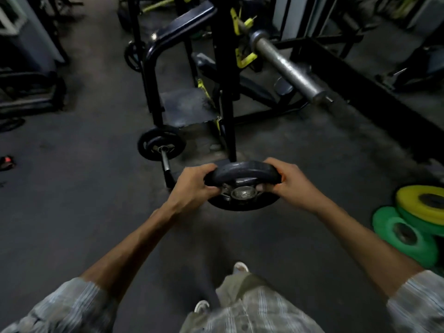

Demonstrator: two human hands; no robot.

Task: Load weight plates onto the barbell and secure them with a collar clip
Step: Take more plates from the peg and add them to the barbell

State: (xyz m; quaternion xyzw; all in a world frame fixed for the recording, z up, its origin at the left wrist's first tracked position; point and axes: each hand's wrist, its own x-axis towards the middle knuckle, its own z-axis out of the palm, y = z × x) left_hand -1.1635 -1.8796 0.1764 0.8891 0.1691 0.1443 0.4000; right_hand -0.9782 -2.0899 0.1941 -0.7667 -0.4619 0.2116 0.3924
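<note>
Black weight plate [245, 173] is off the floor, centre frame, held out in front of the person at arm's length. It is tilted, with the metal hub [243, 193] on the face turned toward the camera.

Two-hand grip on opposite sides of the rim:
- left hand [194, 183] clamps the left edge, fingers curled over the rim
- right hand [288, 186] clamps the right edge, fingertips wrapping to the hub side

The plate sits between the hands, hub roughly midway, with both wrists behind it on the near side.

Barbell sleeve [288, 66] is up and to the right of the plate, well apart from it. It is bare grey steel, with the free end pointing toward the lower right. The bar rests in yellow-green hooks [245, 57] on the black rack upright [227, 92], which stands just behind the held plate.

A small black plate [161, 143] hangs on a storage peg low on the rack, left of the held one. Green bumper plates [406, 234] lie stacked on the floor at the right edge, with a yellow plate [422, 203] on top of the stack. The dark rubber floor [84, 200] runs under everything. The person's light shoes [241, 266] are below the plate, and plaid sleeves cover both upper arms.
</note>
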